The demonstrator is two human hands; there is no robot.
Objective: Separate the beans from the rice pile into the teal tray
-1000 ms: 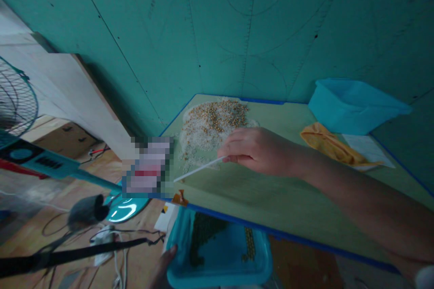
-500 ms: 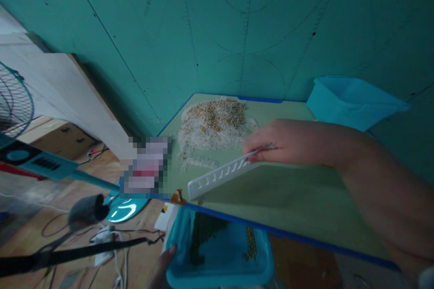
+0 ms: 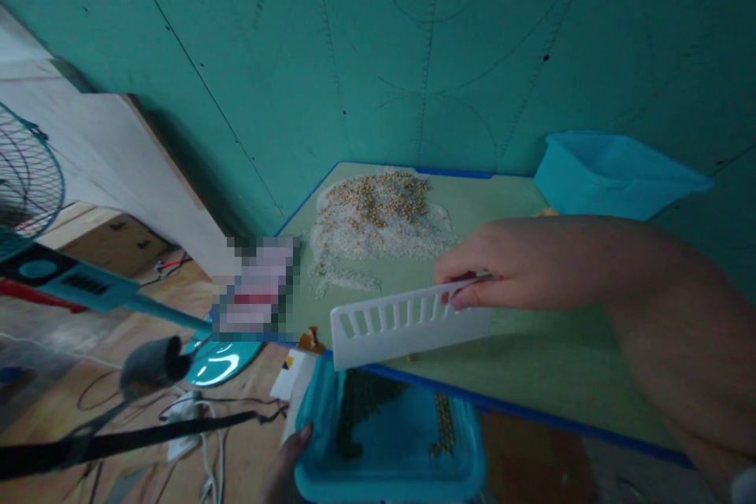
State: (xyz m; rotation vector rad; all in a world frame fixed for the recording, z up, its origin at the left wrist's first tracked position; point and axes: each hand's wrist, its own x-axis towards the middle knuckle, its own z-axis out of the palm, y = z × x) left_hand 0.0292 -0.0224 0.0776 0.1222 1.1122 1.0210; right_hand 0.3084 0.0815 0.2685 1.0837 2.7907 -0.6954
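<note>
My right hand (image 3: 502,268) pinches one end of a white slotted plastic scraper (image 3: 402,324), which stands on edge at the front rim of the green table (image 3: 472,378). Below that rim, my left hand (image 3: 289,461) grips the left side of a blue tub (image 3: 393,449) holding dark green beans and a strip of yellow ones. A pile of white rice mixed with yellow beans (image 3: 378,216) lies at the table's far left corner, beyond the scraper.
A second blue tub (image 3: 614,173) sits at the back right against the teal wall. A blurred packet (image 3: 257,287) lies at the table's left edge. A fan (image 3: 29,189), cables and a microphone (image 3: 150,366) fill the floor on the left.
My right hand has drawn the scraper back from the pile toward the front edge and turned it from flat to upright. The tub has shifted slightly right.
</note>
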